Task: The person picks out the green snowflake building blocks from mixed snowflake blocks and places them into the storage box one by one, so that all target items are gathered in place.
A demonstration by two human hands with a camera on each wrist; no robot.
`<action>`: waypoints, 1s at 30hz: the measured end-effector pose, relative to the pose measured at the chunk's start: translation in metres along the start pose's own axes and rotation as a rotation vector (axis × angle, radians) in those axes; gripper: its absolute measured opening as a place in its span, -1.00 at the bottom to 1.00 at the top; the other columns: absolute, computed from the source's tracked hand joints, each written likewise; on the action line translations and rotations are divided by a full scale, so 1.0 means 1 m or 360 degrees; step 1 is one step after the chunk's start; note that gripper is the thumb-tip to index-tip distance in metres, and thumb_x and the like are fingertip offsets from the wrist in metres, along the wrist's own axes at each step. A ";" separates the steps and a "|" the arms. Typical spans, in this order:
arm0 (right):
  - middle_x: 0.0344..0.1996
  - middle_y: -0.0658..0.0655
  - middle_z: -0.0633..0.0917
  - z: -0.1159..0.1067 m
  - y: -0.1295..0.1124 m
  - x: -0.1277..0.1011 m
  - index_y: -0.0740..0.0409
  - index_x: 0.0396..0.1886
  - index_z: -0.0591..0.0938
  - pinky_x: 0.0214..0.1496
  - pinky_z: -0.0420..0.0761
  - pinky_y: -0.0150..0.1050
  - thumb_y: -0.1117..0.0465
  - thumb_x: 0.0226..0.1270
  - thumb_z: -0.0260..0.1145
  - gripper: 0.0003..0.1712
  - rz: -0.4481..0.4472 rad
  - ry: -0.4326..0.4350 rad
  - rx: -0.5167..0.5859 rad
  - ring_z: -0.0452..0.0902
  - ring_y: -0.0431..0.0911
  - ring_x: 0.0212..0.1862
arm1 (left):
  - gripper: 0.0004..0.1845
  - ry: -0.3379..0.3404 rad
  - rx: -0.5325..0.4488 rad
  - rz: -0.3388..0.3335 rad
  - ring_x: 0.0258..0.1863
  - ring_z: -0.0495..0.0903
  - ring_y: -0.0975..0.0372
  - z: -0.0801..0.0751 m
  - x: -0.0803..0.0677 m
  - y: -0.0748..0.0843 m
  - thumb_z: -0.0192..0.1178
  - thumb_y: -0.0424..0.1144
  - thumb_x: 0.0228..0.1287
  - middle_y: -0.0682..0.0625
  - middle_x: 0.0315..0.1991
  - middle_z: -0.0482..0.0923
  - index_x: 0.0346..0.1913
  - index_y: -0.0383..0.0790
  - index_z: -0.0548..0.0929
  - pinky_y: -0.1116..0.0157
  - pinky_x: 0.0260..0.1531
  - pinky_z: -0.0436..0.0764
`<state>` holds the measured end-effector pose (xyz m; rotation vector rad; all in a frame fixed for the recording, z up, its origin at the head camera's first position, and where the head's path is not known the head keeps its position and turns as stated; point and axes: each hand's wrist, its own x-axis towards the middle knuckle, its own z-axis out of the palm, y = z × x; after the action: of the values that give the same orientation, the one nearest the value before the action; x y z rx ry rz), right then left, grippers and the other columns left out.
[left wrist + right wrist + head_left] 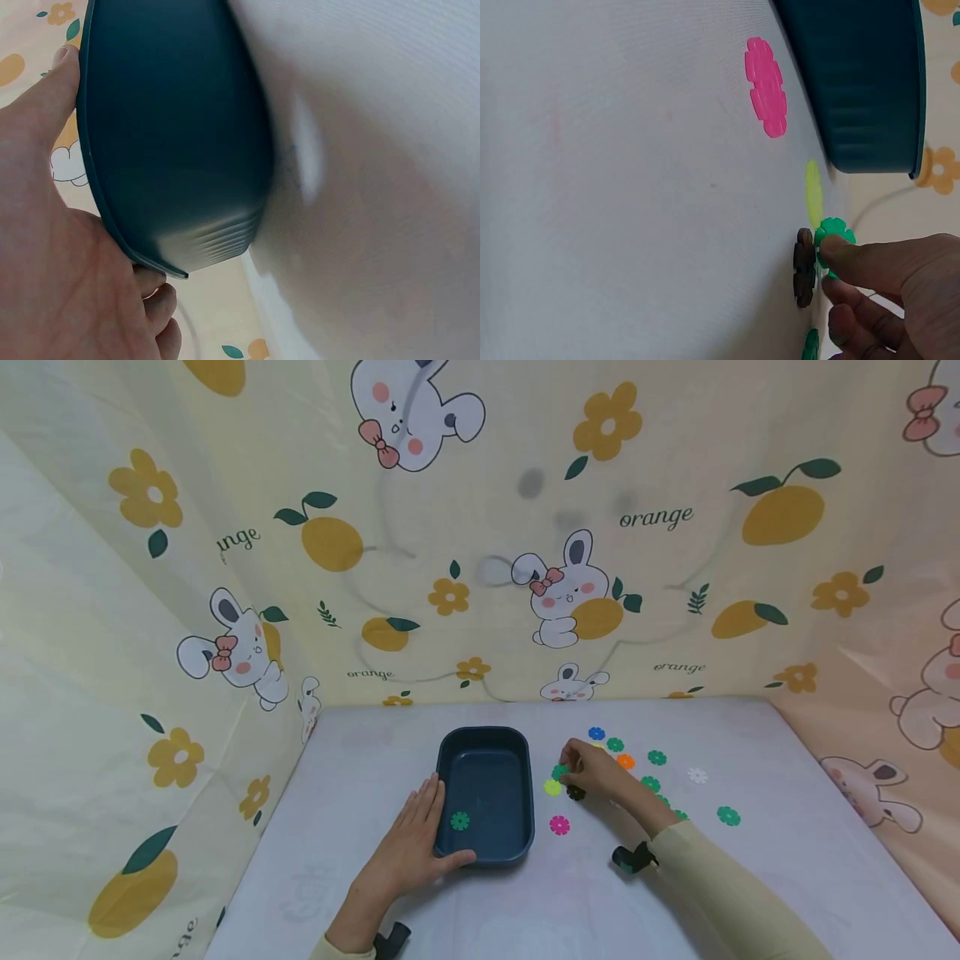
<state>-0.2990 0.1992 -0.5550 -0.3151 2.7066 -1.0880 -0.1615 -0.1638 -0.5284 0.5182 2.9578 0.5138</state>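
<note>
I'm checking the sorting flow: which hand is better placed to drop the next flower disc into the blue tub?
The right hand, probably. Its fingers already pinch a green plastic flower disc beside the dark blue plastic tub. The left hand lies flat against the tub's near left corner, apparently steadying it.

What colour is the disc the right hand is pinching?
Green disc in the right hand; right wrist view shows it best.

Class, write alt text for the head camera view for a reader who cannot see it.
A person's right hand pinches a green flower disc among scattered coloured discs on a white table. The left hand rests against a dark teal tub holding one green disc.
</note>
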 end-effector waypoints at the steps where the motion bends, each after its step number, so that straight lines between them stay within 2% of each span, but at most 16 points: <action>1: -0.25 0.09 0.63 0.000 0.000 0.000 0.10 -0.06 0.60 -0.27 0.67 -0.29 0.29 0.38 0.55 -0.71 -0.0006 0.0006 0.0008 0.53 -0.02 -0.23 | 0.33 -0.0004 0.0000 0.0000 0.76 -0.20 0.06 0.000 0.000 0.000 0.25 0.55 0.28 -0.12 0.79 -0.26 0.76 -0.28 -0.08 0.00 0.73 -0.09; 8: -0.29 0.07 0.64 -0.006 -0.003 -0.004 0.11 -0.09 0.67 -0.31 0.62 -0.31 0.38 0.43 0.44 -0.84 -0.0073 0.0067 0.0001 0.51 -0.02 -0.24 | 0.33 -0.0011 -0.0007 0.0019 0.76 -0.18 0.03 0.000 -0.002 -0.001 0.28 0.51 0.30 -0.14 0.79 -0.25 0.75 -0.31 -0.10 -0.03 0.73 -0.04; 16: -0.27 0.02 0.68 -0.013 -0.015 -0.008 0.06 -0.12 0.72 -0.32 0.56 -0.30 0.27 0.51 0.44 -0.94 -0.0142 0.0136 -0.0017 0.50 -0.06 -0.24 | 0.32 -0.0021 -0.0001 0.0007 0.77 -0.22 0.07 0.001 -0.001 -0.001 0.25 0.53 0.31 -0.10 0.79 -0.29 0.76 -0.27 -0.11 0.00 0.73 -0.11; 24: -0.28 -0.01 0.73 -0.021 -0.040 -0.018 0.04 -0.12 0.76 -0.26 0.62 -0.26 0.23 0.45 0.51 -0.91 -0.0330 0.0258 0.0075 0.57 -0.08 -0.26 | 0.32 -0.0004 -0.0010 0.0014 0.76 -0.19 0.04 -0.001 -0.001 0.000 0.27 0.51 0.31 -0.13 0.79 -0.26 0.75 -0.30 -0.09 -0.03 0.73 -0.04; 30: -0.27 -0.02 0.73 -0.016 -0.062 -0.020 0.01 -0.11 0.77 -0.21 0.65 -0.26 0.23 0.45 0.52 -0.90 -0.0377 0.0203 0.0180 0.58 -0.06 -0.25 | 0.33 -0.0019 -0.0004 -0.0007 0.77 -0.21 0.07 -0.001 0.000 0.000 0.25 0.54 0.29 -0.11 0.79 -0.28 0.76 -0.28 -0.10 -0.01 0.73 -0.08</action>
<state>-0.2766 0.1720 -0.4979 -0.5776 2.7560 -1.3623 -0.1618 -0.1641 -0.5275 0.5122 2.9461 0.5125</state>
